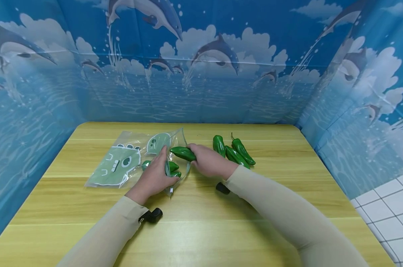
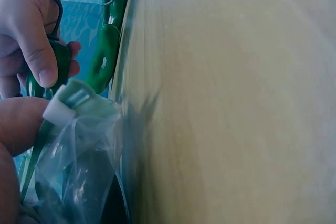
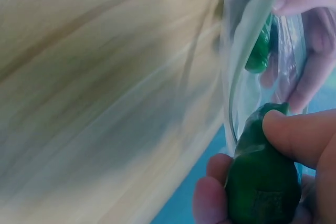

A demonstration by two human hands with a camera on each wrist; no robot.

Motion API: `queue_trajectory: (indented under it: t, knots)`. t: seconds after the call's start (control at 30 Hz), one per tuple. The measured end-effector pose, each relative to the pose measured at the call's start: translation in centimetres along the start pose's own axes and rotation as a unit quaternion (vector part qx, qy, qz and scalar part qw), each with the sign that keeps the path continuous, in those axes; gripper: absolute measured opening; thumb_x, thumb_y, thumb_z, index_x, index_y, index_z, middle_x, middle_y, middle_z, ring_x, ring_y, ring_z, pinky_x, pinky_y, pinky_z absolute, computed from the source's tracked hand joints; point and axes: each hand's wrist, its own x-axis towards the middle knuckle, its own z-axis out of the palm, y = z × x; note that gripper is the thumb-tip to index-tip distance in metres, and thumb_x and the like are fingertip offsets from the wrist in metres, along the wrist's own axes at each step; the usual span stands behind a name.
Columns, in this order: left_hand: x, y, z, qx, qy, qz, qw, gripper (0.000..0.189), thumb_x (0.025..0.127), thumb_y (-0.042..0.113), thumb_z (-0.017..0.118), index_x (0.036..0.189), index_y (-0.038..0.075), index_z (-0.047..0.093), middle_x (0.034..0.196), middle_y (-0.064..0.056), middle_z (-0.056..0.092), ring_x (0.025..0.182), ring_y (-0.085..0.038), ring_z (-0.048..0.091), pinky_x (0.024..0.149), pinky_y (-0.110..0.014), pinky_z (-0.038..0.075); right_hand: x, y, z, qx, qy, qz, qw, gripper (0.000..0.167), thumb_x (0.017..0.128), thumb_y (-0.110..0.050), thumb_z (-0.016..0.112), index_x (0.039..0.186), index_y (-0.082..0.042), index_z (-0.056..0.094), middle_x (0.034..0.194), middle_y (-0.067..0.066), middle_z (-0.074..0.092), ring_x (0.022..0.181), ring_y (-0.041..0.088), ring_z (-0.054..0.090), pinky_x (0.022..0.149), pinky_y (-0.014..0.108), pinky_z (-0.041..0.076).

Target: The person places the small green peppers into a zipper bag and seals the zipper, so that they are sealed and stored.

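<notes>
My right hand (image 1: pixel 209 160) pinches a green pepper (image 1: pixel 182 153) between thumb and fingers, its pointed end at the mouth of a clear zip bag (image 1: pixel 144 138). The bag lies on the table with a green cartoon print, and its mouth gapes toward the right. Gripping the bag's edge, my left hand (image 1: pixel 154 173) keeps the mouth apart. Inside the bag are green peppers (image 1: pixel 173 166), partly hidden by the left hand. In the right wrist view, the held pepper (image 3: pixel 262 174) is close to the bag's opening (image 3: pixel 234 103), with one pepper (image 3: pixel 259 51) showing inside.
To the right of my right hand, 3 green peppers (image 1: pixel 240 150) lie together on the wooden table (image 1: pixel 194 230). A blue dolphin curtain (image 1: pixel 201 92) stands along the table's back and sides. White tiles (image 1: pixel 393 200) show at the right.
</notes>
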Motion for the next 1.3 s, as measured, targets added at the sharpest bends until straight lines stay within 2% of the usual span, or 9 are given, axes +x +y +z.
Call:
queue_trajectory:
  t: [0.17,0.27,0.43,0.57,0.7,0.8,1.03,1.2,1.3]
  knots:
    - [0.0,0.0,0.0,0.002,0.0,0.001,1.0,0.124,0.085,0.035,0.086,0.171,0.011,-0.001,0.178,-0.015,0.012,0.161,-0.044,0.02,0.125,-0.064,0.029,0.2,-0.3,0.5,0.011,0.004,0.001,0.9999,0.054,0.107,-0.018,0.062,0.154,-0.008,0.039,0.135,0.013,0.064,0.114,0.023,0.066,0.097,0.043,0.056]
    - [0.0,0.0,0.0,0.0,-0.001,0.002,1.0,0.124,0.085,0.035,0.086,0.171,0.011,-0.001,0.178,-0.014,0.012,0.161,-0.044,0.02,0.125,-0.064,0.03,0.2,-0.6,0.6,0.003,0.005,-0.007,1.0,0.049,0.107,-0.017,0.063,0.151,-0.008,0.043,0.135,0.014,0.062,0.113,0.023,0.066,0.096,0.042,0.056]
    - [0.0,0.0,0.0,-0.002,-0.005,0.001,1.0,0.124,0.086,0.035,0.086,0.171,0.011,-0.001,0.178,-0.014,0.011,0.161,-0.044,0.019,0.125,-0.064,0.03,0.1,-1.0,0.7,-0.032,0.0,-0.001,0.9995,0.054,0.107,-0.02,0.062,0.158,-0.01,0.043,0.142,0.018,0.055,0.112,0.025,0.067,0.096,0.042,0.058]
    - [0.0,-0.1,0.0,-0.001,-0.006,0.0,1.0,0.123,0.087,0.036,0.085,0.171,0.011,-0.001,0.178,-0.014,0.011,0.161,-0.044,0.019,0.125,-0.064,0.03,0.3,-1.3,1.0,-0.048,0.003,-0.002,0.9988,0.054,0.107,-0.021,0.063,0.158,-0.014,0.045,0.133,0.018,0.056,0.099,0.021,0.066,0.089,0.039,0.058]
    - [0.0,-0.1,0.0,0.002,-0.004,0.002,1.0,0.123,0.087,0.035,0.085,0.171,0.01,-0.001,0.178,-0.015,0.012,0.161,-0.044,0.02,0.125,-0.064,0.031,0.4,-1.4,1.1,-0.058,0.005,-0.008,0.9982,0.053,0.107,-0.023,0.063,0.157,-0.016,0.047,0.128,0.017,0.056,0.093,0.02,0.064,0.085,0.037,0.058]
    - [0.0,-0.1,0.0,0.002,-0.003,0.005,1.0,0.122,0.087,0.034,0.085,0.171,0.009,-0.001,0.178,-0.015,0.011,0.161,-0.044,0.02,0.125,-0.064,0.031,0.4,-1.5,1.1,-0.069,0.004,-0.012,0.9975,0.055,0.107,-0.025,0.064,0.159,-0.016,0.048,0.13,0.017,0.057,0.097,0.022,0.065,0.087,0.039,0.058]
    - [0.0,-0.1,0.0,0.005,-0.001,0.002,1.0,0.122,0.086,0.034,0.086,0.171,0.01,0.001,0.178,-0.015,0.013,0.16,-0.045,0.022,0.124,-0.064,0.032,0.6,-1.5,1.1,-0.087,-0.004,-0.018,0.9961,0.059,0.105,-0.027,0.066,0.158,-0.01,0.048,0.145,0.017,0.059,0.126,0.028,0.065,0.105,0.043,0.056]
    - [0.0,0.0,-0.1,0.001,-0.005,-0.002,1.0,0.123,0.086,0.035,0.086,0.171,0.011,0.0,0.178,-0.014,0.013,0.161,-0.045,0.021,0.124,-0.066,0.031,0.8,-1.3,1.2,-0.061,-0.023,-0.022,0.9976,0.055,0.103,-0.016,0.068,0.154,-0.007,0.05,0.142,0.017,0.06,0.121,0.026,0.065,0.104,0.041,0.056]
    - [-0.1,0.1,-0.2,-0.001,-0.008,-0.004,1.0,0.123,0.086,0.036,0.086,0.171,0.012,0.0,0.178,-0.014,0.013,0.161,-0.045,0.02,0.124,-0.066,0.03,0.9,-1.1,1.2,-0.051,-0.046,-0.022,0.9974,0.06,0.1,-0.005,0.066,0.157,-0.007,0.047,0.143,0.018,0.058,0.121,0.024,0.064,0.105,0.04,0.055]
